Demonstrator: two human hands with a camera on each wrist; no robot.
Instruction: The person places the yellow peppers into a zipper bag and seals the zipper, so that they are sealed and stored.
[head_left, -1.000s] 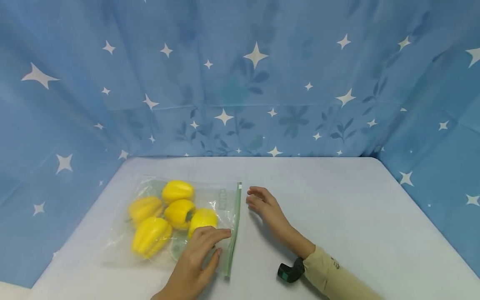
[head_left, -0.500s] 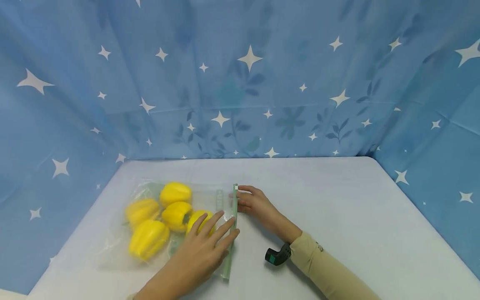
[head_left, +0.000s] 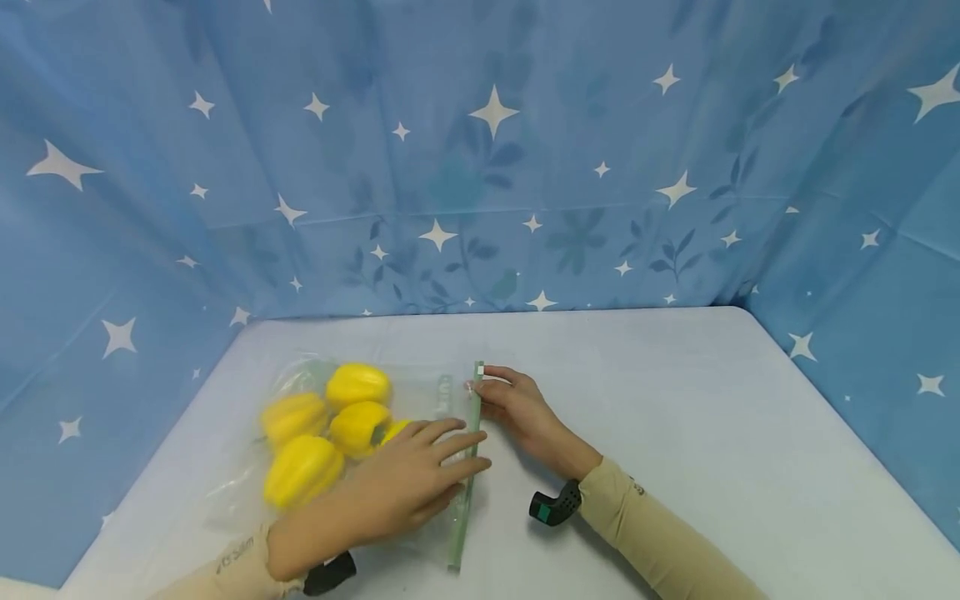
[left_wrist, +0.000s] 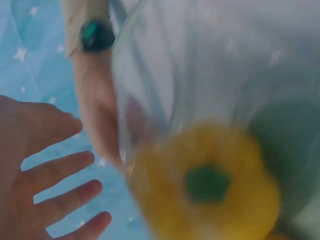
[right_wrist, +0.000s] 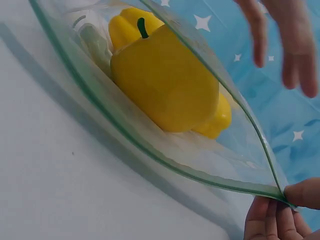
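Note:
A clear zip bag (head_left: 247,492) with a green zip strip lies on the table, holding several yellow bell peppers (head_left: 303,471). My right hand (head_left: 525,417) pinches the far corner of the strip between thumb and fingers. In the right wrist view those fingers (right_wrist: 285,215) grip the corner, and the green-edged mouth (right_wrist: 150,150) gapes, showing a pepper (right_wrist: 165,80) with a green stem. My left hand (head_left: 420,475) hovers over the bag's near half, fingers spread, partly covering one pepper. In the left wrist view, the left hand (left_wrist: 55,170) is beside the clear plastic, holding nothing.
A white-covered table (head_left: 660,400) extends to the right of the bag. Blue star-patterned curtain (head_left: 585,167) encloses the back and sides. Black wrist devices (head_left: 555,506) sit on both wrists.
My right hand has moved left onto the bag's zip edge and taken hold of its far corner. My left hand has spread its fingers and shifted toward the strip, its sleeve coming into view.

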